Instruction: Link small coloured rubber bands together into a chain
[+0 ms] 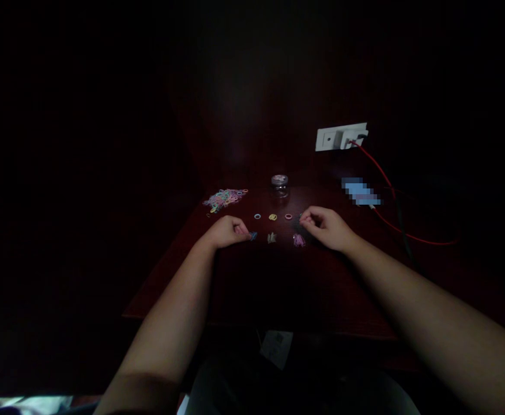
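Observation:
My left hand [230,231] rests on the table with its fingers pinched together, their tips against a small pile of blue hair ties [253,236]. Whatever is between those fingers is hidden. My right hand [327,226] is closed in a pinch at the right end of a row of small rings, and a bit of a dark bluish hair tie [301,216] shows at its fingertips. Along that row lie a light blue hair tie [257,217], yellow hair ties [272,217] and a pink hair tie [288,217]. Nearer me are a pale yellowish pile [271,237] and a purple-pink pile [298,240].
A heap of mixed-colour hair ties [225,199] sits at the table's back left. Behind the row stands a clear lidded jar [279,187]. At right lies a blurred phone-like object [360,191] on a red cable [377,163] from a wall socket [328,139].

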A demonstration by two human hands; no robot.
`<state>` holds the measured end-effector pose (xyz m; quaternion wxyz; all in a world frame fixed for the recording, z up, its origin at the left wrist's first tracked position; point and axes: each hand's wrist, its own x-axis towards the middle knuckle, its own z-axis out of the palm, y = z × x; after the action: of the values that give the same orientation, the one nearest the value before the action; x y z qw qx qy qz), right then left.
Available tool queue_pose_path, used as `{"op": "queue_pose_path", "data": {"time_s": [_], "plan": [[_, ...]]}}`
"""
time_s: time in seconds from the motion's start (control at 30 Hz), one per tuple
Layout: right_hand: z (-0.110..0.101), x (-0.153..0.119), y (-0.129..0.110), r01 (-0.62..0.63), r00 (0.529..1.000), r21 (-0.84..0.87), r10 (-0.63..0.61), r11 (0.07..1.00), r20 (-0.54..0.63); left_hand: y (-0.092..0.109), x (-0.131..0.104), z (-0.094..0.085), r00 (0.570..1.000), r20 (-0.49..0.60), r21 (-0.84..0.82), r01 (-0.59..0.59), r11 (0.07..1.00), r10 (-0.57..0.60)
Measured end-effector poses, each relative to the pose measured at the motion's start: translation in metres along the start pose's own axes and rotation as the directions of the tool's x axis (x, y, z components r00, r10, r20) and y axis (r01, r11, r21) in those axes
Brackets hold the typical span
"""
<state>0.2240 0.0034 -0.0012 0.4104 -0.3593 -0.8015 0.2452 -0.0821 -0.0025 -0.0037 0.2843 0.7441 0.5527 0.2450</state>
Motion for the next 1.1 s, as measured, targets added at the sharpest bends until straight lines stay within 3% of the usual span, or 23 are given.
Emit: {"op": "queue_pose_path", "data": {"time_s": [0.13,0.3,0.37,0.6,0.9,1.1], "plan": [[-0.001,0.000,0.003,-0.002,1.000,0.034,0.002,0.999,0.011,0.000,0.000,-0.001,0.999,0.037,-0.018,0.013,1.000,-0.013],[-0.001,0.000,0.006,-0.001,1.000,0.039,0.001,0.999,0.005,-0.007,0.003,-0.006,0.974,-0.179,0.154,0.171,0.973,-0.143],[0.000,0.000,0.006,-0.010,1.000,0.040,0.010,0.999,0.007,-0.008,0.004,-0.006,0.964,-0.193,0.189,0.219,0.957,-0.182],[0.000,0.001,0.006,0.009,1.000,0.027,-0.009,1.000,0.012,-0.001,0.006,0.000,0.990,-0.056,0.188,0.140,0.972,-0.132],[0.001,0.000,0.002,0.005,1.000,0.051,-0.006,0.999,0.021,0.025,0.004,0.018,0.986,-0.107,0.288,0.156,0.945,-0.130],[0.001,0.000,0.001,-0.003,1.000,0.042,0.002,0.999,0.025,0.026,0.008,0.025,0.961,-0.219,0.359,0.243,0.901,-0.171]]}}
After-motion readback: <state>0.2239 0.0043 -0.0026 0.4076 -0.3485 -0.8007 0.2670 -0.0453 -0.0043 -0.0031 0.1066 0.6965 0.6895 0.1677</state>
